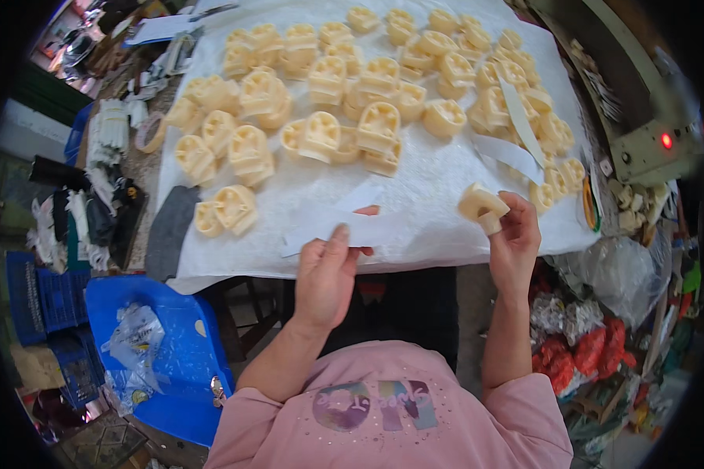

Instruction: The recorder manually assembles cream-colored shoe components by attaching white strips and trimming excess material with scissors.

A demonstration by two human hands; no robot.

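Note:
My left hand [323, 275] grips a thin white strip [383, 230] near the table's front edge, thumb on top and fingers beneath. Another white piece lies partly under that strip. To the right, my right hand [516, 238] is closed on a cream moulded piece [477, 202] with a hollow in it, raised by the fingertips. Many similar cream pieces [321, 137] with ribbed hollows crowd the white-covered table [422, 176], some stacked. Two pale curved strips, one white [508, 156] and one greenish [520, 117], lie by the right-hand pieces.
A dark grey flat piece [170, 234] lies at the table's left edge. A blue plastic chair [188, 336] holding clear bags stands lower left. On the right are a machine with a red light [666, 141], plastic bags [633, 273] and red netting bags [590, 352].

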